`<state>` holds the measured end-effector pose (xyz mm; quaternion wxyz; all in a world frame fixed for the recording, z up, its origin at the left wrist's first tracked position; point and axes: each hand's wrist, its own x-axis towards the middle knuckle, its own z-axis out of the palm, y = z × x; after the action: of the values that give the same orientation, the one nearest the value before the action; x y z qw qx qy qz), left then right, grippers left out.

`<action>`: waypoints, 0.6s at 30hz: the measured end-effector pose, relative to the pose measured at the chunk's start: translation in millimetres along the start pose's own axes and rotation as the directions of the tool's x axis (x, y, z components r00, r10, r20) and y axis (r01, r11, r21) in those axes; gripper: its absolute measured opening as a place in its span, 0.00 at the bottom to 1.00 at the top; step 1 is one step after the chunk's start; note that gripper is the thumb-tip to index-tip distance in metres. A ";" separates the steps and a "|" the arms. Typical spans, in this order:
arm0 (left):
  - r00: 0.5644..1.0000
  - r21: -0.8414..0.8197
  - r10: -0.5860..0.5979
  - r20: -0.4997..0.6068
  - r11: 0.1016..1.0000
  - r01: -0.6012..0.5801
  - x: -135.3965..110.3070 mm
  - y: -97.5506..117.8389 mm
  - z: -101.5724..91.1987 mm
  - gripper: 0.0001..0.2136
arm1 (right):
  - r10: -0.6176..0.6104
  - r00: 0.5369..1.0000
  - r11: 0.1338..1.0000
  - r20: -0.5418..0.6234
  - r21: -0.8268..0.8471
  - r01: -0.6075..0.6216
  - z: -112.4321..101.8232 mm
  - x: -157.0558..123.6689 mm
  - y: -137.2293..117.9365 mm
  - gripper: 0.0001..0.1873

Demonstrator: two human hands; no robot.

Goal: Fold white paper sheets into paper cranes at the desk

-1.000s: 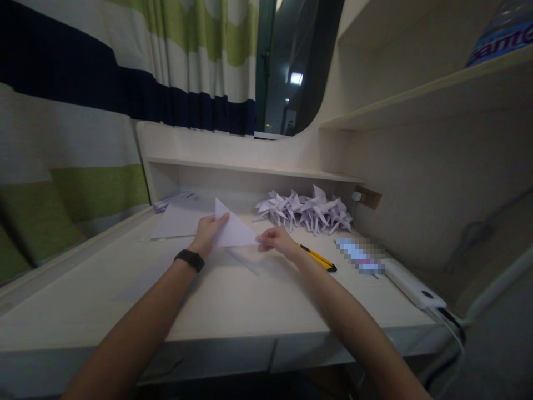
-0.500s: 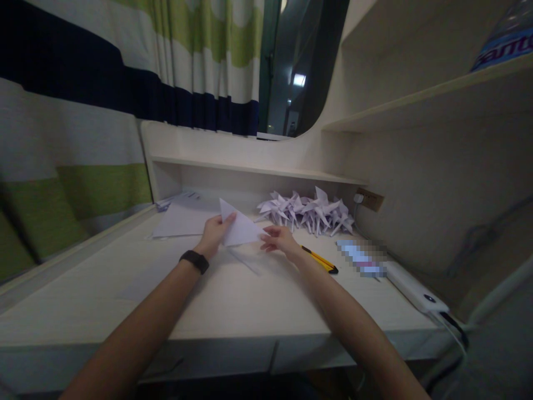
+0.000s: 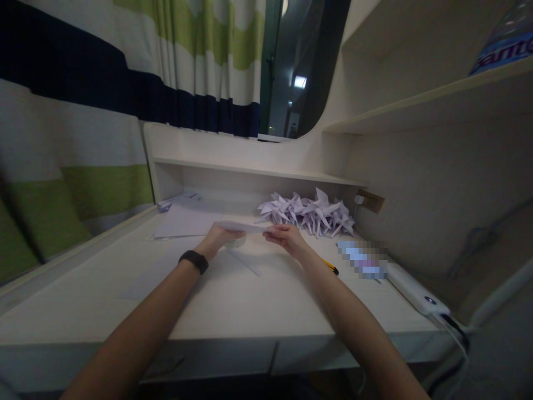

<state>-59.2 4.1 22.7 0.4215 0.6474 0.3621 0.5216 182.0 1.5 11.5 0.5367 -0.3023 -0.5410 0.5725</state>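
Note:
Between my two hands a folded sheet of white paper [image 3: 245, 227] is held above the desk, tipped so that it shows almost edge-on. My left hand [image 3: 220, 235], with a dark watch on the wrist, is closed on its left end. The fingers of my right hand [image 3: 285, 235] pinch its right corner. Below the paper, a thin white paper strip or stick [image 3: 244, 262] lies on the desk [image 3: 250, 305]. Part of a yellow and black tool [image 3: 331, 266] shows beside my right forearm, the rest hidden behind it.
Several white paper pinwheels [image 3: 310, 212] are heaped at the back right. A stack of white paper [image 3: 185, 218] lies back left. To the right are a blurred-out phone-like object [image 3: 361, 259] and a white power strip [image 3: 416, 289] with cables. A bottle [image 3: 506, 47] stands on the upper shelf.
The folded paper has turned from showing its triangular face to nearly edge-on. My right hand has shifted slightly and its fingers have closed on the corner; my forearm now covers more of the yellow tool.

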 end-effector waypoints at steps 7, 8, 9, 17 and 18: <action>0.996 -0.089 -0.065 0.058 0.994 0.070 -1.9 6.7 1.5 0.12 | 0.105 0.994 0.990 0.006 -0.095 -0.104 -1.0 -4.1 -1.1 0.15; 0.997 -0.099 -0.066 0.035 0.993 0.070 -2.2 8.2 2.1 0.13 | 0.105 0.994 0.988 -0.003 -0.117 -0.105 -1.8 -3.9 -0.3 0.16; 0.998 -0.108 -0.056 0.011 0.992 0.057 -2.7 9.6 2.7 0.15 | 0.107 0.994 0.986 -0.011 -0.131 -0.107 -2.8 -3.4 0.5 0.16; 0.990 -0.222 -0.121 0.069 0.966 0.133 -5.5 12.9 3.6 0.21 | 0.083 0.980 0.940 -0.179 -0.312 -0.136 -14.1 1.8 5.5 0.16; 0.984 -0.203 -0.141 0.110 0.966 0.161 -4.7 11.8 3.6 0.20 | 0.070 0.979 0.927 -0.193 -0.350 -0.136 -15.3 1.7 6.1 0.15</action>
<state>-56.2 -5.3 31.5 0.5429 0.5934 0.3328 0.4923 194.0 8.7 2.6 0.4870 -0.4736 -0.5704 0.4616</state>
